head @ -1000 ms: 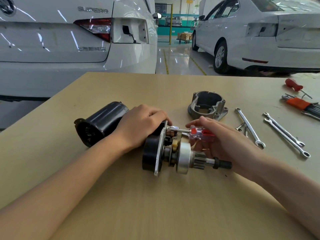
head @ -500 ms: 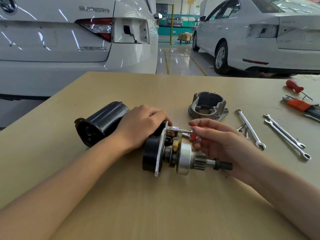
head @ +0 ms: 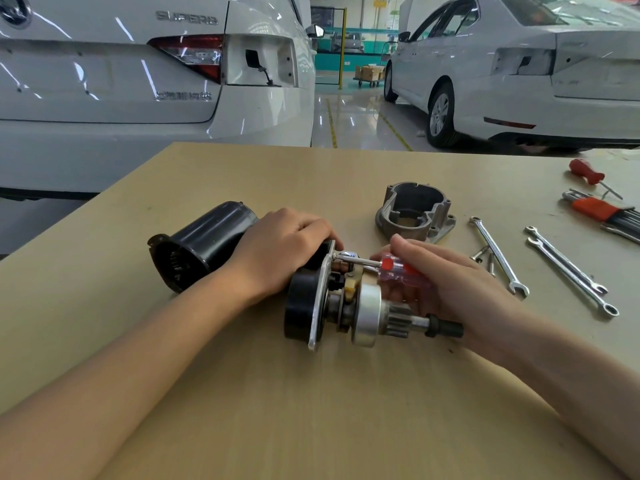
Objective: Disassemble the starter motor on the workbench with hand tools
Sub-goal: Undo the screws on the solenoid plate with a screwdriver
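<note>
The starter motor assembly (head: 363,306) lies on its side mid-bench, with a silver plate, pinion gear and shaft pointing right. My left hand (head: 280,247) grips its black upper body from the left. My right hand (head: 446,282) holds a small screwdriver (head: 398,268) with a clear and red handle, its metal shaft reaching left to the top of the plate. A black cylindrical motor casing (head: 204,244) lies behind my left wrist. The grey aluminium nose housing (head: 415,213) stands apart, further back.
Combination wrenches (head: 498,258) (head: 571,271) and loose bolts (head: 483,256) lie to the right. A red-handled screwdriver (head: 587,173) and a hex key set in an orange holder (head: 602,211) are at the far right edge. White cars stand beyond the wooden bench (head: 311,410).
My right hand's fingers have shifted on the screwdriver handle, showing more of its clear and red body. The left hand and the starter have stayed in place.
</note>
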Demonstrator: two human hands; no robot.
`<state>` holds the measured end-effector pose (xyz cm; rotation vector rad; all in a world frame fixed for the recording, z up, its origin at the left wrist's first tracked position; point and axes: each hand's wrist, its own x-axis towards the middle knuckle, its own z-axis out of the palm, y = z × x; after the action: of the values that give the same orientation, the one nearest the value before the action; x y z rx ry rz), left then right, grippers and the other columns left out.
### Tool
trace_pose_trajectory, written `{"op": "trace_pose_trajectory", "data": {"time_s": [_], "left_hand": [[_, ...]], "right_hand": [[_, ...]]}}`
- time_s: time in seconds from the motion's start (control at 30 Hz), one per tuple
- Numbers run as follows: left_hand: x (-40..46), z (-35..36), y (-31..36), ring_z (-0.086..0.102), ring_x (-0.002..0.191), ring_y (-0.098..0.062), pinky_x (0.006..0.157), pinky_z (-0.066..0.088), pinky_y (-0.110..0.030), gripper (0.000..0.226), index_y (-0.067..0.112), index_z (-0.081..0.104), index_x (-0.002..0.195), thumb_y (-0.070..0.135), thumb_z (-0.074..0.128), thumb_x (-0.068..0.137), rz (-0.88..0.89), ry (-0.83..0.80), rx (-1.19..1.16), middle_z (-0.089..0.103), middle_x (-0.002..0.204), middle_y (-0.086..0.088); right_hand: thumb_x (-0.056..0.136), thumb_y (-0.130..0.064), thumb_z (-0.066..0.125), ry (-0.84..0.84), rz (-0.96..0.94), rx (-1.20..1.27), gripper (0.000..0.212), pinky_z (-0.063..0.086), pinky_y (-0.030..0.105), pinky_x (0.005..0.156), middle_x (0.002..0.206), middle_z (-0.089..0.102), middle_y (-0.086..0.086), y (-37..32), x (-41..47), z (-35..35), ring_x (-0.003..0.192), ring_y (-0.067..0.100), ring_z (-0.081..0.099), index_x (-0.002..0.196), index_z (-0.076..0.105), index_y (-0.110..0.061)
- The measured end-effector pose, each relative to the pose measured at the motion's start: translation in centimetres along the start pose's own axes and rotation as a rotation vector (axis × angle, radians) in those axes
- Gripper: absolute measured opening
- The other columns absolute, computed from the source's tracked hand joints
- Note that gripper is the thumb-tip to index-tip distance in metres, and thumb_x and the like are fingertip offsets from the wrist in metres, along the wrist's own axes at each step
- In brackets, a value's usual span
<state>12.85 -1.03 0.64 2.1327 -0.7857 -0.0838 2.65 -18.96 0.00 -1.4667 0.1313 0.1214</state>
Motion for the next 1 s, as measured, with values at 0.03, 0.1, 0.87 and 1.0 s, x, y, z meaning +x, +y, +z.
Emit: {"op": "trace_pose_trajectory", "data": {"time_s": [0.03,0.1,0.87,1.0], "left_hand": [[0.0,0.04,0.02,0.065,0.082,-0.016,0.082,0.049,-0.05,0.042,0.025,0.076,0.078,0.039,0.036,0.081,0.001,-0.001,0.001,0.072,0.076,0.009],[0.0,0.06,0.07,0.065,0.083,-0.017,0.082,0.049,-0.05,0.042,0.025,0.076,0.078,0.039,0.036,0.081,-0.002,-0.003,0.001,0.072,0.077,0.009],[0.03,0.06,-0.03,0.066,0.084,-0.017,0.082,0.048,-0.05,0.042,0.024,0.076,0.079,0.038,0.037,0.081,0.007,0.003,0.001,0.073,0.078,0.008],[0.03,0.06,-0.05,0.066,0.084,-0.016,0.082,0.048,-0.05,0.042,0.024,0.076,0.079,0.037,0.036,0.082,0.016,-0.004,0.005,0.073,0.078,0.008]], "right_hand": [[0.07,-0.048,0.066,0.0,-0.004,-0.021,0.038,0.058,0.027,0.061,0.082,0.069,0.012,0.04,-0.01,-0.05,0.067,0.018,0.064,0.091,0.075,-0.018],[0.066,-0.046,0.07,-0.011,-0.017,-0.042,0.037,0.056,0.025,0.06,0.082,0.068,0.011,0.11,-0.01,-0.06,0.068,0.018,0.064,0.09,0.075,-0.019],[0.067,-0.045,0.069,-0.022,-0.033,-0.066,0.033,0.056,0.027,0.059,0.08,0.067,0.01,0.05,0.03,-0.07,0.068,0.019,0.061,0.092,0.073,-0.022],[0.065,-0.032,0.08,-0.025,-0.046,-0.015,0.026,0.055,0.024,0.058,0.08,0.066,0.009,0.26,0.1,-0.42,0.067,0.017,0.061,0.088,0.073,-0.022]]}}
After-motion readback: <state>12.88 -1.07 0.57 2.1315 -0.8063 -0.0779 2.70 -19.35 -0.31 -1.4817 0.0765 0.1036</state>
